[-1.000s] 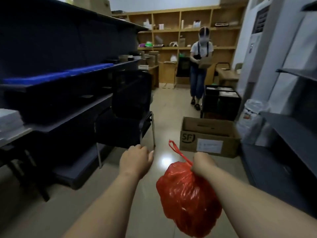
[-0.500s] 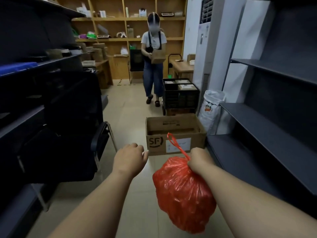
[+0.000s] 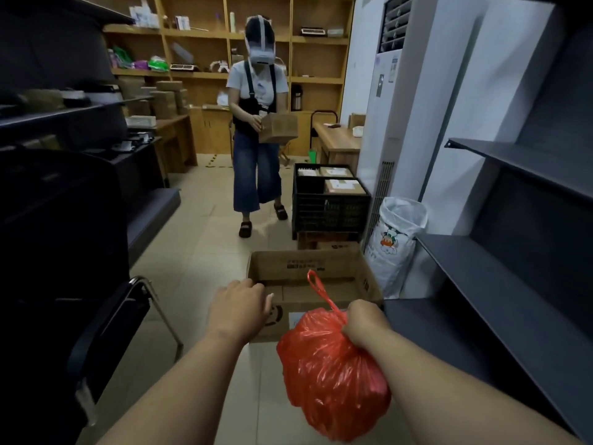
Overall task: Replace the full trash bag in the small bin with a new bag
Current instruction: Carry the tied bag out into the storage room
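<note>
- Gripping the knotted neck of the full red trash bag [image 3: 332,377], the right hand [image 3: 362,322] lets it hang free of the floor; one loose handle loop pokes up above the fist, so the weight probably rides on the bunched plastic rather than the loop.
- The left hand [image 3: 239,308] is out in front with fingers loosely curled, holding nothing, likely kept free for balance or for the next job.
- The bag hangs just in front of an open cardboard box [image 3: 313,292] on the floor, whose near face carries a round black logo, half hidden by the hands and not safely readable.
- No small bin shows, so the bag is already out and the fresh liner is still to come.
- A white sack [image 3: 396,245] beside the box bears an orange cartoon print; its text is too small to read.
- A person [image 3: 258,123] carrying a carton stands in the aisle ahead.
</note>
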`<state>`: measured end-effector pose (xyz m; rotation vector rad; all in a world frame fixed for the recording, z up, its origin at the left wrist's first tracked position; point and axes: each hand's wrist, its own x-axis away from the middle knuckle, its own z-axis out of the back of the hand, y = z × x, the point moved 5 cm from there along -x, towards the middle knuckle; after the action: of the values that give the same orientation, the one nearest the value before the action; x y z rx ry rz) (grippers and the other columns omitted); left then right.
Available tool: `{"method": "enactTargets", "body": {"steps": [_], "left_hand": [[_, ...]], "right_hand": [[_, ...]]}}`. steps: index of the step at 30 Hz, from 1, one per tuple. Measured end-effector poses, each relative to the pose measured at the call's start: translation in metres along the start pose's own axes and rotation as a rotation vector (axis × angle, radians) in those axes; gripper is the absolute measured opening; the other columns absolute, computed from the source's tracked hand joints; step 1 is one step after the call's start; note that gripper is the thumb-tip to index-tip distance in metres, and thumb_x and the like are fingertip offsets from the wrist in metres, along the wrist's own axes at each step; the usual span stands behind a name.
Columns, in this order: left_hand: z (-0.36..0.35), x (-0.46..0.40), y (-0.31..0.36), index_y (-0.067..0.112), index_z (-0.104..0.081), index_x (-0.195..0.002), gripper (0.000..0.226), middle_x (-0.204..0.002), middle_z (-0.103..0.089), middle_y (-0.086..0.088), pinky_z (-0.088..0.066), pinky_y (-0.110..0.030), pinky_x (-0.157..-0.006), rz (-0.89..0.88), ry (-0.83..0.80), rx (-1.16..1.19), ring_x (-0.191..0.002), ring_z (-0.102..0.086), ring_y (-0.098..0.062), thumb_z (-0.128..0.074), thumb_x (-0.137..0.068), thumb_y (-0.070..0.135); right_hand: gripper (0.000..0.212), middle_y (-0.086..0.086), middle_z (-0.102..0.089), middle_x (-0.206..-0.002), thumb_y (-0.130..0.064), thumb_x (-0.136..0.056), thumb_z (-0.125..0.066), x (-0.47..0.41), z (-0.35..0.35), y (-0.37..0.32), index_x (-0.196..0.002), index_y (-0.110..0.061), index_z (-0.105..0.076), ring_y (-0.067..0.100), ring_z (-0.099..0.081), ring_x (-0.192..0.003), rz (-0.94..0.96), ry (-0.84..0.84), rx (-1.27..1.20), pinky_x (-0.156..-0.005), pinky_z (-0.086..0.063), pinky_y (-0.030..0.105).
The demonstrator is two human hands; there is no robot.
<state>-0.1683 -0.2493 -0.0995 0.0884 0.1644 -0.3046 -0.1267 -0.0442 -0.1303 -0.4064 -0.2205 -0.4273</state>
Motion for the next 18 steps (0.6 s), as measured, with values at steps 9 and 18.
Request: {"method": "enactTargets", "body": {"steps": [9,18], "left_hand": [[-0.044,-0.123,0.029,0.019,-0.060,-0.095,0.037,-0.099,-0.062,-0.002,-0.041,-0.031,-0.075,-0.019,-0.038,0.000,-0.093,-0.056,-0.020,-0.032,-0.095,0.042],[-0.100,-0.255,0.038,0.020,-0.060,-0.096,0.038,-0.098,-0.062,-0.002,-0.042,-0.032,-0.074,-0.089,-0.064,0.005,-0.091,-0.057,-0.020,-0.031,-0.095,0.044]], "right_hand": [[0.017,0.011,-0.065,-0.098,-0.007,-0.088,-0.056,-0.120,0.034,0.010,-0.101,-0.006,-0.067,0.028,-0.064,-0.099,-0.038,0.033,-0.057,-0.068,-0.042,0.027],[0.015,0.008,-0.061,-0.093,-0.010,-0.089,-0.058,-0.252,0.041,0.007,-0.103,-0.008,-0.064,0.024,-0.057,-0.083,-0.088,0.031,-0.021,-0.067,-0.041,0.026]]}}
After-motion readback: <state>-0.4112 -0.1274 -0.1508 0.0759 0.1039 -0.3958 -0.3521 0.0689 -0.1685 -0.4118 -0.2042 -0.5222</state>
